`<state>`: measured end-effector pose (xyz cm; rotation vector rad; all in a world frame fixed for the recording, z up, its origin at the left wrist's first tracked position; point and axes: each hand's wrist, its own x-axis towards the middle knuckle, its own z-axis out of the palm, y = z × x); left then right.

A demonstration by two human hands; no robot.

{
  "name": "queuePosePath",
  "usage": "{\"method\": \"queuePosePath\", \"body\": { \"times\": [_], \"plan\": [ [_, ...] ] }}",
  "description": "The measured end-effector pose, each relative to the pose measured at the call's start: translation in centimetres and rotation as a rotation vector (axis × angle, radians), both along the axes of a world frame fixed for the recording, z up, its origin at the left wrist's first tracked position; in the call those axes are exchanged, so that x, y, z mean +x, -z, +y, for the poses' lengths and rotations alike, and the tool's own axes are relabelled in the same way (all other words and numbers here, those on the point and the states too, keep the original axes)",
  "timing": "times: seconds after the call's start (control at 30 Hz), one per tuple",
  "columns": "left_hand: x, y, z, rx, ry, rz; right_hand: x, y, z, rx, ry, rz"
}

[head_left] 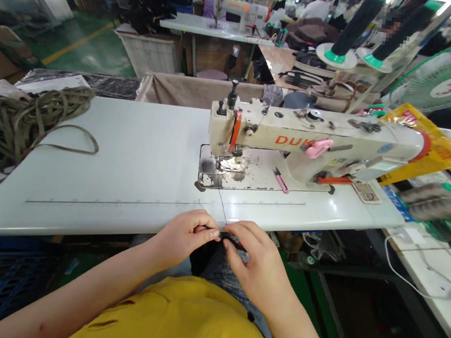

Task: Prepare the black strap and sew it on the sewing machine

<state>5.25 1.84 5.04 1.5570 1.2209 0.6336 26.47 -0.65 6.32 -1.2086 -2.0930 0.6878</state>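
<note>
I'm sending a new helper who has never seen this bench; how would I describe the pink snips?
Look for the white sewing machine on the pale table. On its bed, near the front edge and left of the pillar, lie the snips. A slim pink handle and dark blades set them apart from the chunkier pink piece higher up on the machine's front.

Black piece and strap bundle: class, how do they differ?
The piece is black, the bundle olive-brown. What shows of the piece is small; the bundle is a large heap. Left hand and right hand hold the piece; the bundle lies at the table's left end.
</note>
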Motion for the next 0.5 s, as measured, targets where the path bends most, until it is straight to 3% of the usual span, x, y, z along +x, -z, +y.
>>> {"method": "queuePosePath", "body": {
  "times": [0.13,0.23,0.33,0.43,0.5],
  "plan": [
    [0.0,0.2,-0.1,-0.027,-0.011,-0.015,-0.3,0.1,-0.1,0.048,0.014,-0.066],
    [-0.3,0.6,-0.2,-0.044,-0.011,-0.033,0.0,0.4,0.3,0.019,0.129,0.09],
    [-0.8,1.0,-0.1,-0.047,-0.029,-0.045,0.6,0.6,0.8,-0.202,0.27,0.419],
    [-1.3,1.3,0.3,0.001,-0.042,-0.006,0.9,0.6,1.1,-0.494,0.27,0.741],
    [-1.4,1.4,0.5,0.038,-0.023,0.027,0.9,0.6,1.1,-0.553,0.261,0.819]
  ]
}}
